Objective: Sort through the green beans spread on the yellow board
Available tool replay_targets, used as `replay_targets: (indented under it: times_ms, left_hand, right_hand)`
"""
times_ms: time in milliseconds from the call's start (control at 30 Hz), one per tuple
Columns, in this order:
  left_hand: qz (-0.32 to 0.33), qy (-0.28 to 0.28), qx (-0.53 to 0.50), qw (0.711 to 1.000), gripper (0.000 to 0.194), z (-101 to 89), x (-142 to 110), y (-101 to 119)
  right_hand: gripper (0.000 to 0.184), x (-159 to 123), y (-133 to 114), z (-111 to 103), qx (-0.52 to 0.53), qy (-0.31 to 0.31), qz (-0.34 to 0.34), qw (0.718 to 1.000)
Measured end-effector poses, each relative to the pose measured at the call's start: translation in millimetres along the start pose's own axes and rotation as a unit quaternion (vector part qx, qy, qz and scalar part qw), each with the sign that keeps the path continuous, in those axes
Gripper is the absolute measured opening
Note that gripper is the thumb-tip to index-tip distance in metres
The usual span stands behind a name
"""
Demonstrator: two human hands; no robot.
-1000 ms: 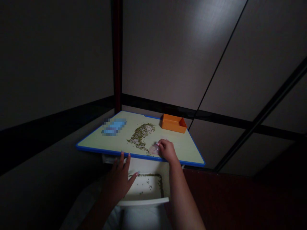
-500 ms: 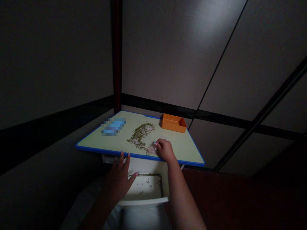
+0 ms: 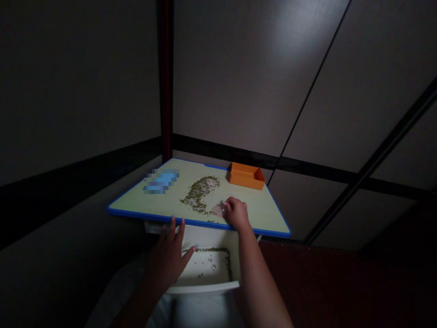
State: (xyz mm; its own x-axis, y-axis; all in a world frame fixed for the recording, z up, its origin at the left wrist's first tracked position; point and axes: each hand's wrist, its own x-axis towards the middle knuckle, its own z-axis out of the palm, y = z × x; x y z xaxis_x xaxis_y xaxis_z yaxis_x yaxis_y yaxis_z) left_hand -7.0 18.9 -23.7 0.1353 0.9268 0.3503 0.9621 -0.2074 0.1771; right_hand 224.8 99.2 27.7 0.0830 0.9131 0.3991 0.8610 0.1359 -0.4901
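A pile of small green, bean-like grains (image 3: 198, 193) lies in a curved band on the pale yellow tabletop (image 3: 164, 203) with a blue rim. My right hand (image 3: 236, 212) rests at the near side of the table, right of the pile. Its fingers are curled and pinched together; whatever is in them is too small to make out. A pinkish patch (image 3: 217, 209) shows beside those fingertips. At the front edge, my left hand (image 3: 173, 250) has its fingers spread, fingertips against the blue rim. Below it a white plastic bin (image 3: 205, 288) holds scattered grains.
An orange open box (image 3: 246, 177) stands at the back right of the tabletop. On the left lies a blurred-out blue item (image 3: 161, 181). Panelled walls (image 3: 225, 82) rise close behind the table, and a dark red floor (image 3: 327, 278) shows at right.
My right hand has shifted slightly right. Fewer grains lie near the front rim by its fingertips. My left hand, the bin and the orange box have stayed put.
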Motion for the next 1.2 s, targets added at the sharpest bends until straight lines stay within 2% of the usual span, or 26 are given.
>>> replay_targets:
  times_ms: [200, 333, 533, 800, 933, 1200]
  left_hand:
    - [-0.007, -0.014, 0.004, 1.000, 0.070, -4.5, 0, 2]
    - [-0.001, -0.013, -0.001, 1.000, 0.070, -3.6, 0, 2]
    - [0.013, 0.030, -0.005, 0.999, 0.070, 6.0, 0, -3]
    - [0.004, 0.009, 0.001, 1.000, 0.071, 3.8, 1, -2]
    - [0.002, -0.001, 0.002, 1.000, 0.071, 1.1, 0, -1]
    - [0.003, -0.004, 0.006, 1.000, 0.070, 1.4, 0, -1]
  right_hand:
    - [0.016, 1, 6, -1, -0.009, 0.040, 0.034, 0.999]
    - [0.015, 0, 5, -1, -0.013, 0.021, 0.024, 0.999]
    - [0.015, -2, 1, -5, -0.019, 0.015, 0.013, 1.000]
    - [0.016, -4, 1, -9, -0.008, 0.010, -0.001, 1.000]
    - [0.015, -5, 4, -10, -0.004, -0.011, -0.013, 1.000]
    - [0.016, -2, 0, -7, -0.048, -0.030, 0.043, 0.998]
